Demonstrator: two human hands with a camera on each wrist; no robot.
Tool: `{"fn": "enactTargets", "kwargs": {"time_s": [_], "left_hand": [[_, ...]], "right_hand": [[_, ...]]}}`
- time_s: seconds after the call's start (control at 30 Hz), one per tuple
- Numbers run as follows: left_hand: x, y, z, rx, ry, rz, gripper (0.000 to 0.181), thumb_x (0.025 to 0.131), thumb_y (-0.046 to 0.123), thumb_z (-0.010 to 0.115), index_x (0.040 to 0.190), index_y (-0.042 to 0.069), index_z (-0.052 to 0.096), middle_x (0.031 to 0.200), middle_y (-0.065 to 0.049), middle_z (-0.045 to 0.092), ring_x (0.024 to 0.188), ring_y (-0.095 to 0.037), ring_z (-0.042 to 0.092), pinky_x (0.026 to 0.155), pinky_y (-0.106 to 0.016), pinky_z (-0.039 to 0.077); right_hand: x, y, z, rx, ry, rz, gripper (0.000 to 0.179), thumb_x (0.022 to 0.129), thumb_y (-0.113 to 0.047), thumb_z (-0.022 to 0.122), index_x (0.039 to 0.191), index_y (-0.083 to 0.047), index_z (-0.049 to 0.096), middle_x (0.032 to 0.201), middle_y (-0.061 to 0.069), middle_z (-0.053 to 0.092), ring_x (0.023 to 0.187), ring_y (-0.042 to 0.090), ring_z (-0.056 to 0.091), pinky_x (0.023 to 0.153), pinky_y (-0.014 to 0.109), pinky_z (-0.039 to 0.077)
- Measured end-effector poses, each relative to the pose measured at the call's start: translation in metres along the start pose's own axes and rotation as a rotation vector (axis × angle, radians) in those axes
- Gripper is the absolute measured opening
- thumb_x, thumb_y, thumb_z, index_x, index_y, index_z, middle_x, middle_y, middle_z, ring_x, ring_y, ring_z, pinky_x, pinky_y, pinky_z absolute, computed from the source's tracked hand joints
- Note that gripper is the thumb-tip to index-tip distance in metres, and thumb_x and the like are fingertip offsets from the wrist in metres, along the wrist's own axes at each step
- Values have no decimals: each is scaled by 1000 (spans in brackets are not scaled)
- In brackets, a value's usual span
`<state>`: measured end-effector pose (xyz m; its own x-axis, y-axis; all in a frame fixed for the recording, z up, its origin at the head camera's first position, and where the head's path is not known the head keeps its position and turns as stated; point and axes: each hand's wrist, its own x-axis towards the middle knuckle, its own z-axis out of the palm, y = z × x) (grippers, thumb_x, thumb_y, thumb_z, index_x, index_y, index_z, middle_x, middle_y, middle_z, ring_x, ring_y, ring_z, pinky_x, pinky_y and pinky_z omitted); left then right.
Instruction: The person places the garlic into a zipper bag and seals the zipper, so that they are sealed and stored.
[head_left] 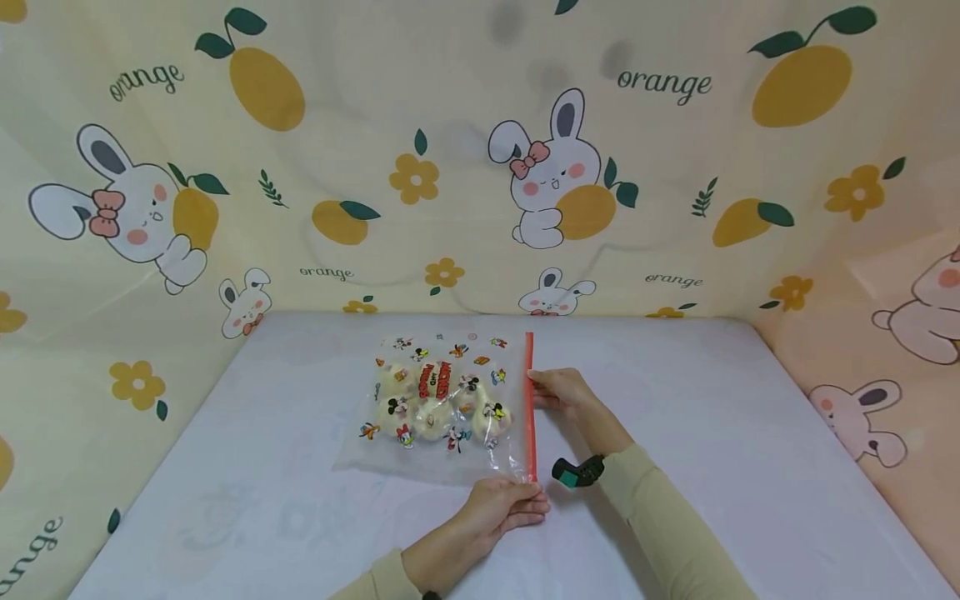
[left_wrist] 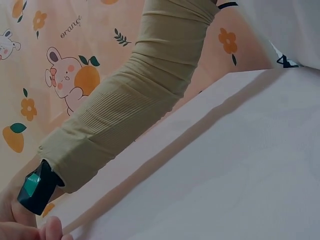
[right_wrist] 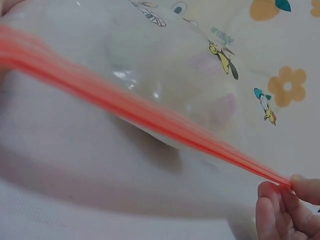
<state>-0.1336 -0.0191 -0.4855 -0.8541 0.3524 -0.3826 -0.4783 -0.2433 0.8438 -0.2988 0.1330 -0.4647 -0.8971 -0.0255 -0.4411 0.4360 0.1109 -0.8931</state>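
Observation:
A clear zip bag (head_left: 450, 467) printed with cartoon figures and red lettering lies on the white table. Several cream-coloured, roundish lumps (head_left: 432, 419) fill its middle; the plastic blurs their kind. Along its right side runs a red zip strip (head_left: 532, 433), stretched straight between both hands. My right hand (head_left: 572, 398) pinches the strip near its far end, thumb against fingers, as the right wrist view also shows with the hand (right_wrist: 287, 212) at lower right. At the near end, my left hand (head_left: 501, 510) pinches the corner. Its fingers (left_wrist: 52, 230) enter the left wrist view at bottom left.
The white table (head_left: 712, 417) extends around the bag. Cloth walls (head_left: 450, 100) printed with rabbits and oranges rise at the back and sides. A black and green wrist camera (head_left: 577, 472) sits below the right sleeve (head_left: 660, 508).

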Motion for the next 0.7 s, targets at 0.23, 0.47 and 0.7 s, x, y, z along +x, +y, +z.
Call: {"fn": "enactTargets", "kwargs": {"time_s": [0.23,0.47,0.7], "left_hand": [[0,-2,2,-1,14,-21,23,92,9,60,106,-10,64,73,2,70,71,-5,68,78,-26,61],[-3,-2,4,-3,13,-33,20,93,9,59,103,-7,65,73,2,70,71,-5,68,78,-26,61],[-4,-2,5,8,23,-49,21,93,9,60,103,-8,66,74,2,71,72,-6,68,80,-28,61]], "right_hand": [[0,-1,0,-5,15,5,39,94,-23,62,120,6,60,73,-2,64,61,6,62,61,17,57],[3,-2,-2,13,18,2,41,94,-21,61,123,9,58,72,-3,64,60,5,62,60,16,56],[4,-5,-3,13,18,-13,40,94,-21,62,121,9,59,70,-4,63,59,5,61,59,16,56]]}}
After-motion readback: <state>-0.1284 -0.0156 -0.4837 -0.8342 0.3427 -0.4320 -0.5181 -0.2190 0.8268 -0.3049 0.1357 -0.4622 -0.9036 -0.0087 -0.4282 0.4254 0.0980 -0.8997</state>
